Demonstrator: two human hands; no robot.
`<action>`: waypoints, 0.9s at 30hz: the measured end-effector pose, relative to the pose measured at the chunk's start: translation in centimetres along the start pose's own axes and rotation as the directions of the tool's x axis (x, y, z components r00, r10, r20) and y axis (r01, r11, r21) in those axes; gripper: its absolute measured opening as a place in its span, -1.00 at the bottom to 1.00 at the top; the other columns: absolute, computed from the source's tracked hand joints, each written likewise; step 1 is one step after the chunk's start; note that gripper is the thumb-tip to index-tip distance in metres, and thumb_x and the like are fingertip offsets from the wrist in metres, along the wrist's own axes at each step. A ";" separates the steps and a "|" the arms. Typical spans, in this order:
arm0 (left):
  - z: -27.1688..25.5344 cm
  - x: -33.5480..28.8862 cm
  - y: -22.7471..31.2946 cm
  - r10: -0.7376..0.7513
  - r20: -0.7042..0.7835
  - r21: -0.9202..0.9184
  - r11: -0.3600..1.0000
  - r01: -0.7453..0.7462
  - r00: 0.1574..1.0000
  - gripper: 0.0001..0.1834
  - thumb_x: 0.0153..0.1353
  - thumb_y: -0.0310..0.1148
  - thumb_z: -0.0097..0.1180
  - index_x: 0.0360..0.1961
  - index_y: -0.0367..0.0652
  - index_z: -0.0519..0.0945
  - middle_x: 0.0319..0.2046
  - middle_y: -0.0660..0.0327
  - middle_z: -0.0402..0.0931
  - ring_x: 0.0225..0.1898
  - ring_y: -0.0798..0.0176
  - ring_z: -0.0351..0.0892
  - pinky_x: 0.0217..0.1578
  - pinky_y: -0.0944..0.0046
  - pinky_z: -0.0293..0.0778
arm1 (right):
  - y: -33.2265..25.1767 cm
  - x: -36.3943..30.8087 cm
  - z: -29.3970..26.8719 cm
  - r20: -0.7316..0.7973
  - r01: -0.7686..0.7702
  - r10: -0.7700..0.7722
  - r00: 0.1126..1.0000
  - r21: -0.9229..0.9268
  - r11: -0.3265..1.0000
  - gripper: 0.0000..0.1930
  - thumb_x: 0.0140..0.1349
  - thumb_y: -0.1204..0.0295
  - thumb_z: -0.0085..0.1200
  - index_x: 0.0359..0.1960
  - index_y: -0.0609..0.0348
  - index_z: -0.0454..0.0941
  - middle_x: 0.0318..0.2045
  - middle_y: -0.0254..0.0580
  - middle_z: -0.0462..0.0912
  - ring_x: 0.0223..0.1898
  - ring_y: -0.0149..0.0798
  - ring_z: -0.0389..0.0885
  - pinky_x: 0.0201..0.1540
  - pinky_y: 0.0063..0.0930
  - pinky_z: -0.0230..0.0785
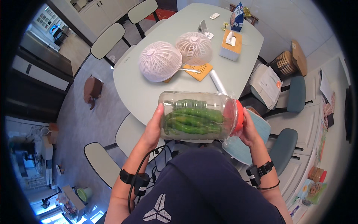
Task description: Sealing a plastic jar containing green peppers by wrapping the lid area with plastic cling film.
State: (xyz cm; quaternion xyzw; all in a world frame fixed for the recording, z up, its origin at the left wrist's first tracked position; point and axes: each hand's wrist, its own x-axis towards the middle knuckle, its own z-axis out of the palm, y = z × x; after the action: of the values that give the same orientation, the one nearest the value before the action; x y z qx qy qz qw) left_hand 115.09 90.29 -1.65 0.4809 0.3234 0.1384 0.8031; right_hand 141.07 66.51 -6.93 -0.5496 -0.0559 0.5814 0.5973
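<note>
A large clear jar lies on its side between my hands, held up in front of my body near the table's close edge. Long green peppers fill much of it. My left hand presses against the jar's base. At the other end, my right hand grips the red lid, its fingers partly hidden behind it. Clear plastic film shows around the jar's neck under the lid.
On the pale table stand two mesh food covers, an orange trivet, a roll of plastic film, a tissue box and a blue bag. Chairs surround it; a brown stool is on the floor at left.
</note>
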 end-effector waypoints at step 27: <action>0.9 -0.8 1.9 0.397 0.102 0.250 0.878 -0.409 0.912 0.07 0.34 0.26 -0.08 0.55 -0.33 -0.15 0.55 -0.02 -0.12 0.57 0.07 -0.17 0.50 0.12 -0.20 | -1.2 -0.7 2.2 0.046 0.087 -0.096 0.994 0.182 0.980 -0.26 0.42 -0.21 -0.15 0.50 -0.11 0.14 0.34 -0.22 0.42 0.29 -0.18 0.46 0.30 -0.15 0.37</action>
State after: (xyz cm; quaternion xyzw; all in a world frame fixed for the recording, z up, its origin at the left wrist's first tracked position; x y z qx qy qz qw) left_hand 115.24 90.17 0.66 0.6440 0.2126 0.2463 0.6924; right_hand 140.11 67.59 -4.78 -0.4744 -0.0448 0.5708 0.6687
